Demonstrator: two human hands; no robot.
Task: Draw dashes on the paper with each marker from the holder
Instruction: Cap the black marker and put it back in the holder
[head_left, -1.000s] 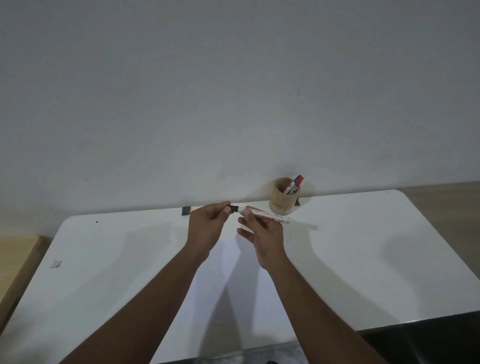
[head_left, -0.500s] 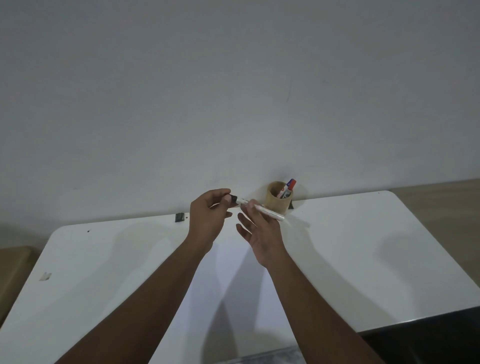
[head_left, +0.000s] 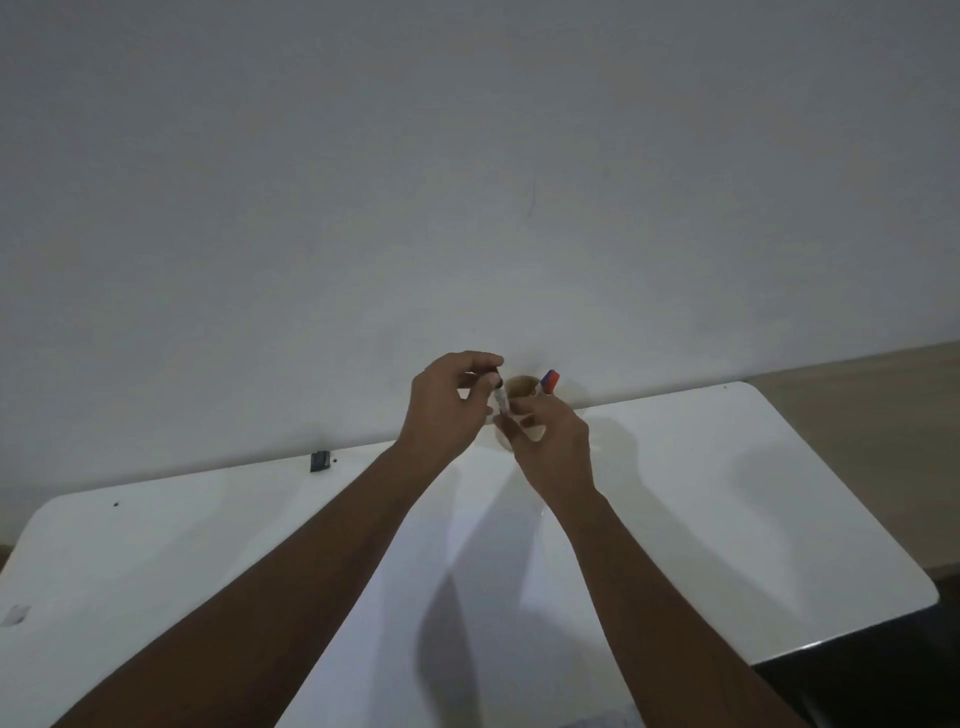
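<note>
While our two hands are meeting just above the middle of the frame, we are holding a white marker (head_left: 501, 401) between them, nearly upright. Our left hand (head_left: 448, 410) is pinching its dark cap end between thumb and curled fingers, and our right hand (head_left: 557, 441) is pinching the lower barrel with its fingertips. Just behind the marker, partly hidden by our right fingers, a tan cylindrical holder (head_left: 521, 387) is standing at the far edge of the white table (head_left: 727, 499), and a marker with a red and blue cap (head_left: 548, 381) is leaning out of its right side. Below our hands, a white sheet of paper (head_left: 467, 597) is lying on the table, running toward the bottom of the frame between our forearms. Left of centre, a small dark object (head_left: 320, 461) is sitting at the table's far edge against the grey wall (head_left: 467, 182).
</note>
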